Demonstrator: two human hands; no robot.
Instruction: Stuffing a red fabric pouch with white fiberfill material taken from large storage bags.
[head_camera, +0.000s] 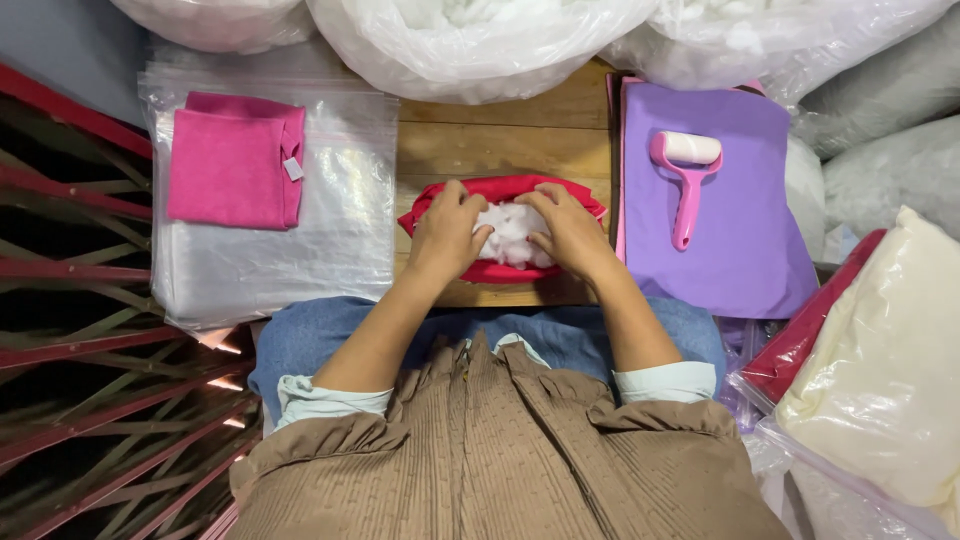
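A red fabric cover (500, 190) lies on the wooden table (500, 130) right in front of me, its opening showing white stuffing (510, 232). My left hand (447, 232) grips the cover's left side with fingers pressing into the stuffing. On the cover's right side my right hand (572, 232) does the same, its fingers curled on the stuffing and the fabric edge. Both hands nearly touch over the white filling.
A folded pink cloth (235, 165) lies on a stack of clear zip bags (300, 250) at the left. At the right a pink lint roller (685, 180) rests on purple fabric (740, 240). Big clear bags of white stuffing (470, 40) line the back; packed bags (880, 380) sit at right.
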